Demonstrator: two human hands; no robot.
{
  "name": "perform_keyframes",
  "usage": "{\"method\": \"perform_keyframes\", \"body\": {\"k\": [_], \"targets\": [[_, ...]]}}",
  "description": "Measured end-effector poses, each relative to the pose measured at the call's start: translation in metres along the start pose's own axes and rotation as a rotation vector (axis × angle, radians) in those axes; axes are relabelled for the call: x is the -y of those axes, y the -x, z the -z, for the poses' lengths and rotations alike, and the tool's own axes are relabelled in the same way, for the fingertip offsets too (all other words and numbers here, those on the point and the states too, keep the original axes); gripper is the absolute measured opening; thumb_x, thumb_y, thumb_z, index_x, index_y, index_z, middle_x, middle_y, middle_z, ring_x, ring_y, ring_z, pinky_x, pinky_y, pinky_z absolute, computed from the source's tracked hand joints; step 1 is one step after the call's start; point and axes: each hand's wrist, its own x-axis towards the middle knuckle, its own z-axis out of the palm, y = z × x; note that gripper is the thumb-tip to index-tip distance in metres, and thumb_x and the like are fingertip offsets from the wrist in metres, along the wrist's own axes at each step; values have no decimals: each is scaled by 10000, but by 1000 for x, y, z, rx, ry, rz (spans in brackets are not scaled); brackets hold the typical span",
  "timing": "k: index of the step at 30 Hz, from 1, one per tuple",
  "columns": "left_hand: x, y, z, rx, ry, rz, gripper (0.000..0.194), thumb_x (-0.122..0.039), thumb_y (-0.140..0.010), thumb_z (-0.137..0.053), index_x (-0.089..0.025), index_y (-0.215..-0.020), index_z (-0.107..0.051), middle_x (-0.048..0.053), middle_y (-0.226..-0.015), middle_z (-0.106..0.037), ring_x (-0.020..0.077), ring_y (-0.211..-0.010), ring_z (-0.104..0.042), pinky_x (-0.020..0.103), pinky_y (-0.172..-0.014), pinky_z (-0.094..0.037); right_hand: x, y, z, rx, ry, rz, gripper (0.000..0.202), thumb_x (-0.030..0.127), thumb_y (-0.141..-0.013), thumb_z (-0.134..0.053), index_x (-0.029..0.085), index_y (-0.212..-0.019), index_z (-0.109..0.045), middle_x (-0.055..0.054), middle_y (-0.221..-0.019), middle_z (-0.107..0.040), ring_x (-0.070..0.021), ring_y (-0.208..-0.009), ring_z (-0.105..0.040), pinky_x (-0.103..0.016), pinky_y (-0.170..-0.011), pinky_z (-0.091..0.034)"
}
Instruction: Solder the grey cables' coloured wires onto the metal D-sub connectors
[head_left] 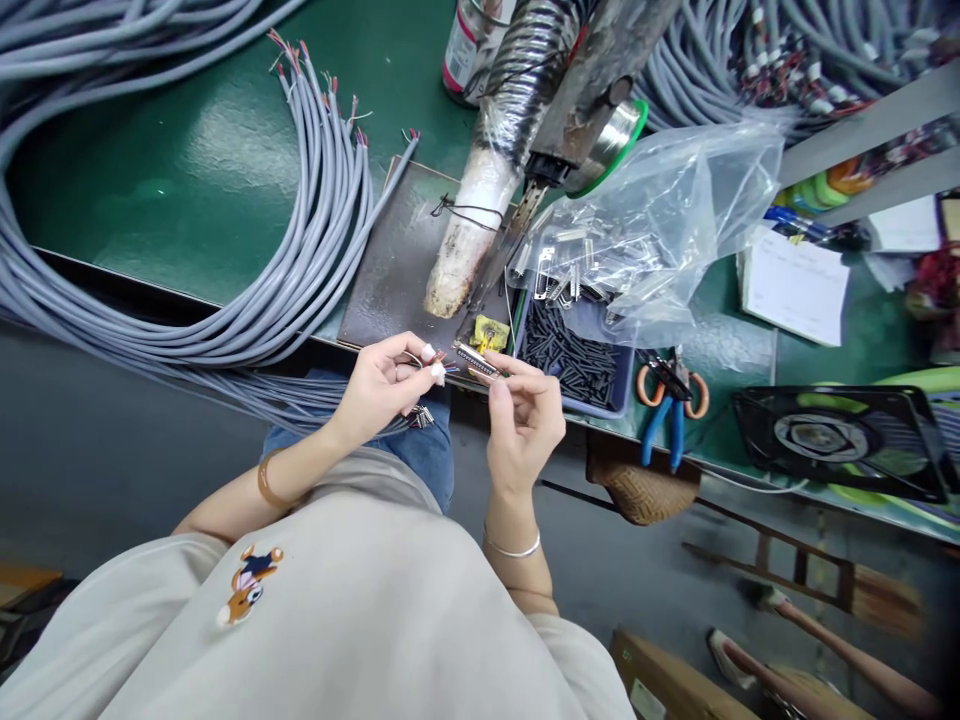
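My left hand (386,388), white coverings on its thumb and fingertip, pinches the thin coloured wires (450,368) of a cable end. Facing it, my right hand (525,410) grips a D-sub connector (476,362) between thumb and fingers, its row of pins towards the wires. Wire tips and connector are very close; whether they touch I cannot tell. Just beyond the connector lies a yellow sponge (489,333). A soldering iron (517,225) points down over it, beside a fume hose (472,220) with a whitish, stained end. Below my left hand hang several finished-looking cable ends (421,416).
Grey cables (300,270) cover the bench's left. Right of my hands, a bin (619,385) holds black sleeves (566,350) under a plastic bag (675,230) of connectors. Further right are cutters (667,420), a notepad (795,280) and a fan (840,440). Behind the iron stands a solder spool (611,150).
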Motion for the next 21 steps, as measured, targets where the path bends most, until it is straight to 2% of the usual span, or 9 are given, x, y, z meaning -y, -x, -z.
{"method": "perform_keyframes", "body": {"k": [2,5,8,14,21], "targets": [[1,-2,0,-5,11,-18,291,-268,-694,-860,-159,-749,-595,-34,-616,-648,7,-338,-425,137,-330,-299,-1,0,-5,-32,-70,-97,132,335,-976,-629,233,-903,-587,-96,-1098,-784,-207,-892,-795,-341,-743,-658],[3,-5,-2,-1,-1,-26,296,-285,-710,-862,-158,-746,-597,-51,-573,-596,17,-345,-439,139,-336,-312,-4,-2,-12,-64,-47,-105,173,346,-946,-674,230,-857,-582,-89,-1047,-796,-198,-845,-797,-311,-701,-647],[4,-9,-4,-19,3,-39,303,-290,-710,-859,-158,-734,-588,-52,-579,-583,16,-351,-428,143,-338,-317,-6,-4,-17,-79,3,-25,151,310,-932,-688,235,-835,-600,-70,-1017,-803,-200,-901,-793,-311,-709,-642],[2,-12,-7,-51,-16,-60,279,-254,-718,-838,-167,-711,-573,-62,-554,-554,9,-354,-396,138,-339,-285,-7,-8,-19,-76,133,144,129,233,-926,-670,265,-816,-613,-40,-1000,-803,-216,-950,-780,-405,-836,-637],[-1,-14,-10,-50,-29,-88,225,-200,-722,-788,-165,-714,-567,-46,-631,-602,-1,-364,-388,146,-337,-271,-8,-14,-18,-82,143,243,128,157,-917,-678,259,-856,-631,-23,-1019,-803,-188,-938,-778,-362,-816,-638]]}}
